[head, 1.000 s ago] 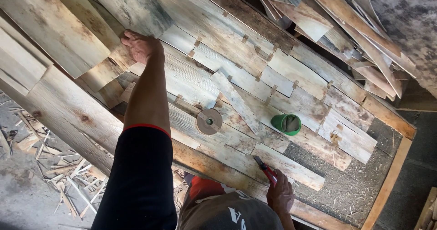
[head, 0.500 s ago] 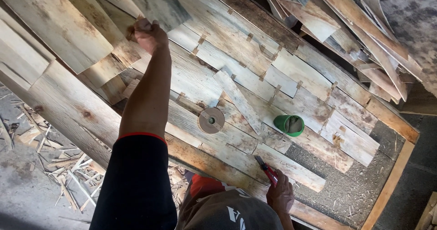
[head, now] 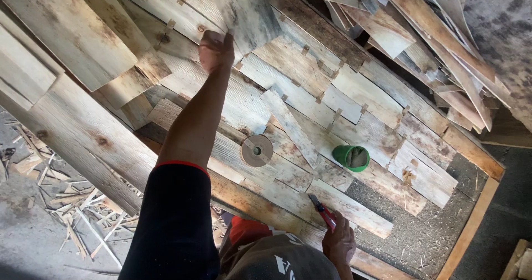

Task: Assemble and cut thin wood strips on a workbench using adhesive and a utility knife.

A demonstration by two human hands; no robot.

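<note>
On plank-covered bench: left hand [head: 217, 50] fingers curled, gripping wood sheet [head: 244, 8]; right hand [head: 339, 241] closed around red cutter [head: 323, 212]; tape roll [head: 257, 150], green cup [head: 351, 158] between.

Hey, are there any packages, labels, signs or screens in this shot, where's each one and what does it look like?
No packages, signs or screens show.
White lettering: bottom centre, on a grey cap or garment below the camera, too cut off to tell more.
Green cup: on the veneer sheets right of centre, round, no label visible.
Tape roll: on the sheets at centre, round, tan, unmarked.
</note>
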